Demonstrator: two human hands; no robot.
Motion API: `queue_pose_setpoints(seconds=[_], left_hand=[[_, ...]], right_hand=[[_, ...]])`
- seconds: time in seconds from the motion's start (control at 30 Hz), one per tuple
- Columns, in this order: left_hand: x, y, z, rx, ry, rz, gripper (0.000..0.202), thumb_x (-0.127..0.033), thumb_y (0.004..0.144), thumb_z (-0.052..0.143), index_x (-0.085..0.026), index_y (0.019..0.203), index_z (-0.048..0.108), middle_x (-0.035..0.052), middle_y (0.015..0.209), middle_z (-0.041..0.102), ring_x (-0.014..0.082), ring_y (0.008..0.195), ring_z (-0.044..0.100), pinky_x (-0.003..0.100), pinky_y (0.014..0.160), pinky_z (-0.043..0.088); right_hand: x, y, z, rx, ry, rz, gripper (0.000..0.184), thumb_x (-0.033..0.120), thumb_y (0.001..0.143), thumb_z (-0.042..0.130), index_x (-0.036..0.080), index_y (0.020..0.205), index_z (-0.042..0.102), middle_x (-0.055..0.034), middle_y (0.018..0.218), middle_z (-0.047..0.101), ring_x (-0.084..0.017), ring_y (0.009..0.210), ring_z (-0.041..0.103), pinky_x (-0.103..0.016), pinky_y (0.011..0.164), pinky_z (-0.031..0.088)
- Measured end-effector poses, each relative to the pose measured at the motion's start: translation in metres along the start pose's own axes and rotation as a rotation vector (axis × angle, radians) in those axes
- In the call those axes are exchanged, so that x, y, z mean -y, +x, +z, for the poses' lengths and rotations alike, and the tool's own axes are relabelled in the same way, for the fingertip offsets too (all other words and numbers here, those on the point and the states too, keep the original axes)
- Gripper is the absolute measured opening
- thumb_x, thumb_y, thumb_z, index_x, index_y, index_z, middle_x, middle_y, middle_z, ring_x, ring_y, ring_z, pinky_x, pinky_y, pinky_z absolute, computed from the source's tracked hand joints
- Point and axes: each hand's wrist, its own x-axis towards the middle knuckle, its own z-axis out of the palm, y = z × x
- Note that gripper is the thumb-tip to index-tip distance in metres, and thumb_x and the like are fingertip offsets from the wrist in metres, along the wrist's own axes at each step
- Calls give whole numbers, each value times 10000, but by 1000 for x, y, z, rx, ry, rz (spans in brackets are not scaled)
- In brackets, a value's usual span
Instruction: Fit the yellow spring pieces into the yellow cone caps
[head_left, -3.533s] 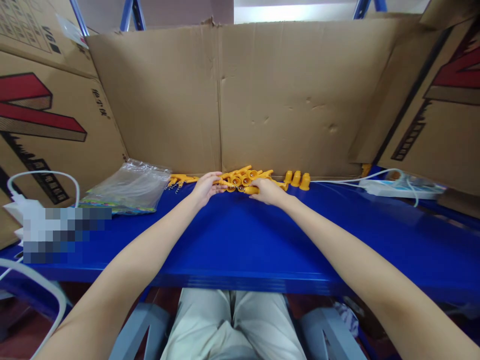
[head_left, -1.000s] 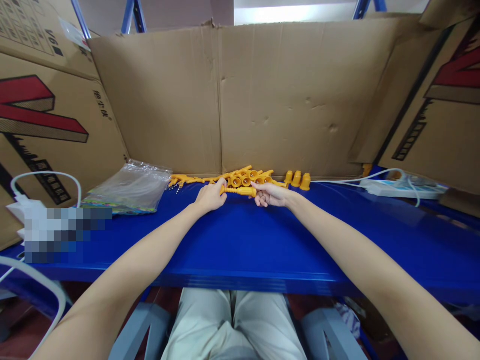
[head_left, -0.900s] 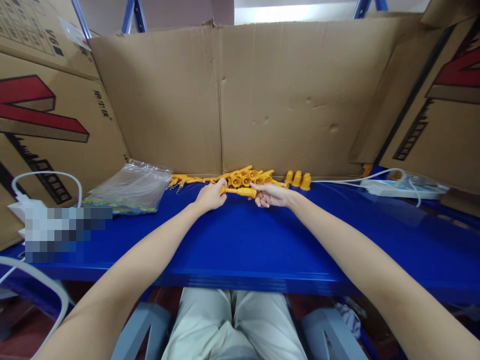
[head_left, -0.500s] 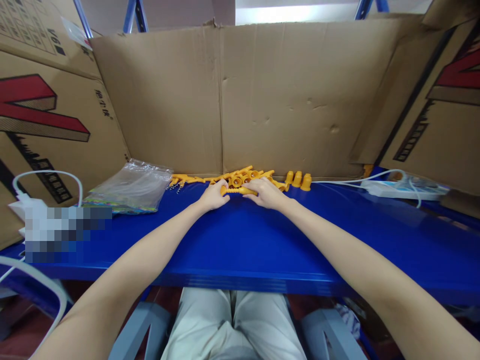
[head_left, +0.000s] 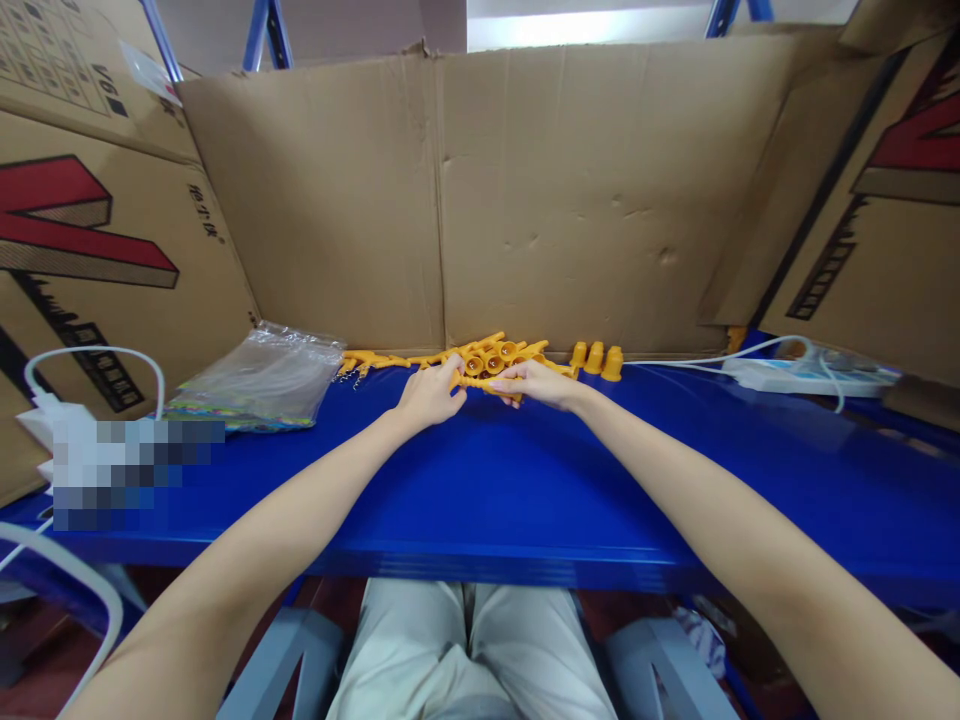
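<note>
Between my two hands, just above the blue table, is a yellow plastic piece (head_left: 477,382) with a ribbed, rod-like middle. My left hand (head_left: 433,393) is closed round its left end, which the fingers hide. At the other end, my right hand (head_left: 529,384) grips it between thumb and fingers. Right behind them lies a pile of yellow parts (head_left: 496,355), several with round cup-shaped ends facing me. More thin yellow pieces (head_left: 371,359) stretch off to the left. Yellow caps (head_left: 595,358) stand upright to the right of the pile.
Clear plastic bags (head_left: 262,380) lie on the blue table (head_left: 495,490) at left, beside a white charger with a cable (head_left: 79,430). A white power strip (head_left: 806,378) lies at right. Cardboard walls (head_left: 585,200) enclose the back and sides.
My left hand has shifted slightly right along the yellow piece, covering its left end. My right hand has turned, and its fingertips now show curled round the right end.
</note>
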Motion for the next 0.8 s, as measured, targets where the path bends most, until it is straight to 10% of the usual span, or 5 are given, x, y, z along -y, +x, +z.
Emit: queue_pose_setpoints(seconds=[0.8], left_hand=[[1,4,7,17,-63,-28,344,-397,809,513,-222,1105,516,34,789,665,234,808,651,316,717,466]], right_hand=[[-13,3,-7,-59,47,77,306,477,759,689,171,775,692,-29,730,668,-124,640,593,-280,629,464]])
